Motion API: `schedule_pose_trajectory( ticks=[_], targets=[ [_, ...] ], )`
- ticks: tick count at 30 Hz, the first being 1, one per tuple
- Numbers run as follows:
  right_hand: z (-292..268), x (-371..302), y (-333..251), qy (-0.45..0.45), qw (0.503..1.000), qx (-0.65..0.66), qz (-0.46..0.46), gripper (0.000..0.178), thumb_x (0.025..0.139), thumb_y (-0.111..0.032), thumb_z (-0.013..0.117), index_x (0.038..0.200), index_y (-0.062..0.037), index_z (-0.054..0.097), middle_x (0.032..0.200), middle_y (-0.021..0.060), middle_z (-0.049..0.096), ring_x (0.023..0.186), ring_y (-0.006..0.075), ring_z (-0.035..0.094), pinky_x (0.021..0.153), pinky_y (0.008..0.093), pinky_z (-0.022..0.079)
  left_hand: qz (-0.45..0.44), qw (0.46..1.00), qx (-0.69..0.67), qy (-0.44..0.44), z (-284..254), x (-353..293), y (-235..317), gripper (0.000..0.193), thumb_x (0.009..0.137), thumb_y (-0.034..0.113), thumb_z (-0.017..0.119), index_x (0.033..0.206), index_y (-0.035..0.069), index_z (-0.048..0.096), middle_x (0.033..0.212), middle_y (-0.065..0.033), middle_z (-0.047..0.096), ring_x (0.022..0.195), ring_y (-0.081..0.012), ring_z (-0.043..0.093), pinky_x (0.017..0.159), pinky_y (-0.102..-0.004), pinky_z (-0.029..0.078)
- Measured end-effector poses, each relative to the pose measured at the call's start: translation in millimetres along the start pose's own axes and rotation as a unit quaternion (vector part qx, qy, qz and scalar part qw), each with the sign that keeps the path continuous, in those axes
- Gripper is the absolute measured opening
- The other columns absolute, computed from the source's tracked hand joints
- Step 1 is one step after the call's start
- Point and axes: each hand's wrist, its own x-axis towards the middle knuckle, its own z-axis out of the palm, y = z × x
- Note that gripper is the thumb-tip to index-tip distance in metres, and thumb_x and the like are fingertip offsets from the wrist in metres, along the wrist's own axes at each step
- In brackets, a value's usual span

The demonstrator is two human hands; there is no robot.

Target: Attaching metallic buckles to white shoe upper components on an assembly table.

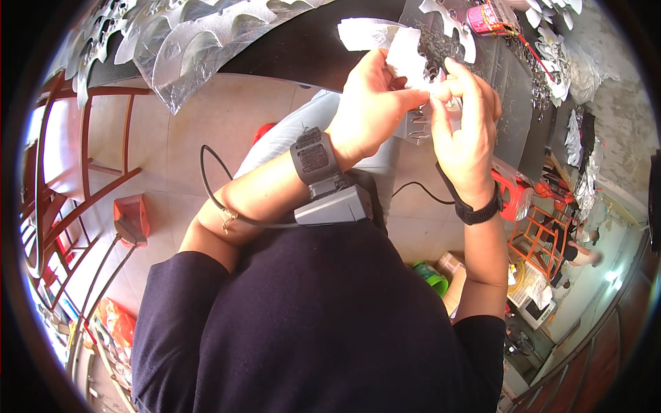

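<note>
My left hand (375,103) pinches a thin white cut-out piece (407,58) with curved edges, holding it up over the near edge of the dark table. Thumb and forefinger of my right hand (471,117) meet at the lower end of that piece, close to my left fingertips. Whatever lies between the right fingertips is too small to make out; the other right fingers are raised. Behind the piece, a pile of small dark metal parts (449,48) lies on the table. Another white cut-out (454,27) rests beside the pile.
Many white cut-outs in clear plastic (186,58) cover the table's left side. A pink-labelled tin (485,19) stands at the back right. Red-brown chair frames (86,151) and a red dustpan (131,219) are at left. A red stool (508,193) stands at right.
</note>
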Motion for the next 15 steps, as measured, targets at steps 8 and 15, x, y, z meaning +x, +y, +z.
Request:
schedule_pose_trajectory(
  ticks=[8,15],
  targets=[
    [0,-5,1,-0.019,0.935,0.281,0.217,0.042,0.074,0.007,0.058,0.112,-0.0012,0.042,0.075,0.0024,0.056,0.070,0.0082,0.053,0.065,0.0220,0.044,0.043,0.997,0.056,0.008,2,-4,5,0.036,0.071,-0.003,0.065,0.102,-0.003,0.046,0.084,-0.0100,0.061,0.074,-0.0119,0.058,0.065,-0.0256,0.048],
    [1,-4,2,-0.006,0.926,0.297,0.233,0.047,0.075,0.006,0.058,0.117,-0.0027,0.041,0.075,0.0030,0.056,0.069,0.0092,0.054,0.063,0.0216,0.045,0.048,0.994,0.101,-0.007,1,-5,9,0.037,0.071,-0.001,0.065,0.103,-0.003,0.046,0.082,-0.0088,0.060,0.073,-0.0113,0.058,0.064,-0.0241,0.048]
  ],
)
